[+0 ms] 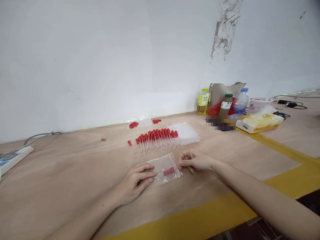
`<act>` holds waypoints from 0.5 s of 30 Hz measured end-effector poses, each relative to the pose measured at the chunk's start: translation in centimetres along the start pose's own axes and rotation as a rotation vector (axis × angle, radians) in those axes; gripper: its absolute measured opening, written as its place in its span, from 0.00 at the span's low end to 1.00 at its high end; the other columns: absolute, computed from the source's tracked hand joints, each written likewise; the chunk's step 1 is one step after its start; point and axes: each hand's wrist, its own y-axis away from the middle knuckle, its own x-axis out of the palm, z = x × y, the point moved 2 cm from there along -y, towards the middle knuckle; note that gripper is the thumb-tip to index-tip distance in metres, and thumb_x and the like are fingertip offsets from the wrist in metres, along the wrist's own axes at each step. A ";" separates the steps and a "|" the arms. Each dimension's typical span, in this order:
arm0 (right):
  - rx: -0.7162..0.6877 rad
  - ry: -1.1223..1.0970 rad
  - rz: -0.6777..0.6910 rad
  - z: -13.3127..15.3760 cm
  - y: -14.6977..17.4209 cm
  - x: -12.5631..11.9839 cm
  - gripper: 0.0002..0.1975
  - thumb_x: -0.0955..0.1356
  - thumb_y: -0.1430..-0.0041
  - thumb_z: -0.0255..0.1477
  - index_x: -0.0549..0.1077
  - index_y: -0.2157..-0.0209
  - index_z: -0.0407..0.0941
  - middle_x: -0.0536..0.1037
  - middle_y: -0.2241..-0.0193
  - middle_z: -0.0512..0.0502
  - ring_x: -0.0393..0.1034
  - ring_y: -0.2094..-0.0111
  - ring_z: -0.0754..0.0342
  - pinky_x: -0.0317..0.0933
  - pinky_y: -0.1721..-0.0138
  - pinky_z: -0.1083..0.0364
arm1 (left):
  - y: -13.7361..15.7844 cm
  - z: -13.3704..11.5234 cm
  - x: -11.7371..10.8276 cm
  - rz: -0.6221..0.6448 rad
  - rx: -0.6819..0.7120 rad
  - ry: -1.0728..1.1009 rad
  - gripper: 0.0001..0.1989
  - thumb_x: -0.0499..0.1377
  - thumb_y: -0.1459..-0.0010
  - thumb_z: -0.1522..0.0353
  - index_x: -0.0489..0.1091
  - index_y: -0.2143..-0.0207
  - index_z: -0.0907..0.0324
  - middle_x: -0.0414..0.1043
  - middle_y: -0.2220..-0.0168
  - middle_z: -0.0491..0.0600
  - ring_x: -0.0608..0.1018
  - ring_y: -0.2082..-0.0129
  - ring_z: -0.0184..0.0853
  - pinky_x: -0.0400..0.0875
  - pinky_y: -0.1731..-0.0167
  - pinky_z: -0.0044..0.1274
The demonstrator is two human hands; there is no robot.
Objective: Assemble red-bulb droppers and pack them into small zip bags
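A clear zip-lock bag [162,161] with a red zip edge lies flat on the table in front of me, holding a dropper with a red rubber bulb [168,171]. My left hand [137,180] rests on the bag's left end, fingers spread and touching the plastic. At the zip edge on the right, my right hand [191,161] has its thumb and forefinger closed in a pinch on the bag. Just beyond the bag lies a row of several red-bulbed droppers [158,136], with a single dropper [129,143] apart at its left.
Behind the row lie a stack of clear bags [187,133] and loose red bulbs [133,125] on plastic. A power strip [17,160] lies far left. Drink bottles [202,101], a paper bag [222,90] and a tissue pack [260,122] stand back right. Yellow tape [190,216] edges the table.
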 end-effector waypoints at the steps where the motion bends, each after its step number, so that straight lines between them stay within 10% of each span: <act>1: 0.010 0.013 -0.007 0.0 -0.1 -0.1 0.15 0.68 0.57 0.39 0.64 0.76 0.41 0.74 0.77 0.51 0.56 0.89 0.67 0.41 0.90 0.64 | 0.0 0.0 0.0 -0.002 0.001 0.002 0.14 0.49 0.40 0.66 0.67 0.53 0.52 0.64 0.50 0.49 0.65 0.49 0.37 0.61 0.50 0.32; 9: -0.037 0.381 -0.646 1.2 -5.0 -6.8 0.08 0.68 0.57 0.32 0.72 0.76 0.41 0.71 0.82 0.50 0.58 0.84 0.63 0.50 0.82 0.61 | 0.2 -0.1 -0.5 0.098 -0.004 -0.043 0.17 0.47 0.40 0.70 0.63 0.50 0.48 0.59 0.46 0.46 0.61 0.46 0.38 0.56 0.48 0.35; 15: -0.063 0.487 -0.753 2.5 -10.8 -9.3 0.09 0.68 0.58 0.32 0.75 0.74 0.43 0.76 0.71 0.46 0.67 0.67 0.55 0.56 0.68 0.60 | 0.2 -0.2 -0.6 0.080 0.024 -0.048 0.18 0.48 0.41 0.71 0.63 0.50 0.49 0.60 0.47 0.48 0.62 0.47 0.38 0.57 0.49 0.33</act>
